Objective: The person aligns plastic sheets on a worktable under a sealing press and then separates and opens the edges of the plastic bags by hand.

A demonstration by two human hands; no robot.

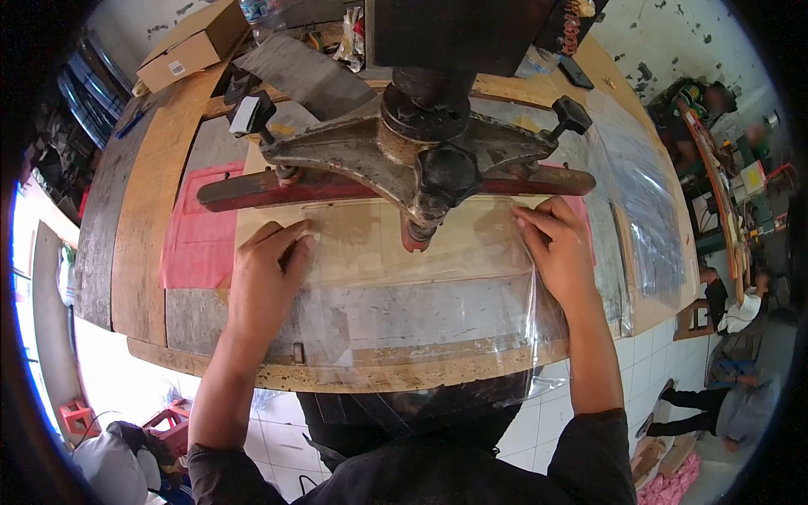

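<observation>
Two bare hands work at one wooden table (pixel 139 244); the left hand (pixel 271 257) has its thumb and fingers drawn together on one clear plastic sheet (pixel 497 332), near the sheet's far left corner, and the right hand (pixel 555 240) pinches it likewise near the far right corner. The sheet lies over one pale panel (pixel 370 252) and droops past the table's near edge toward the person's lap; pink material (pixel 200 240) shows on two sides, a broad area at the left and a narrow strip beyond the right hand.

One metal press head (pixel 396 143) stands over the middle, carrying three black knobs, two out on its arms and one (pixel 449 175) at the centre; one long dark-red bar (pixel 337 187) runs crosswise under it, and bar and head together block the view of the panel's far part.

Around these are one cardboard box (pixel 192 49) and one blue pen (pixel 130 124) at the left, one dark flat piece (pixel 307 77) behind the press, one black phone (pixel 576 72) at the far right, and a pile of clear plastic (pixel 648 231) along the right side, too layered to count; at least three other people, one in a white shirt (pixel 742 311), are farther off to the right.
</observation>
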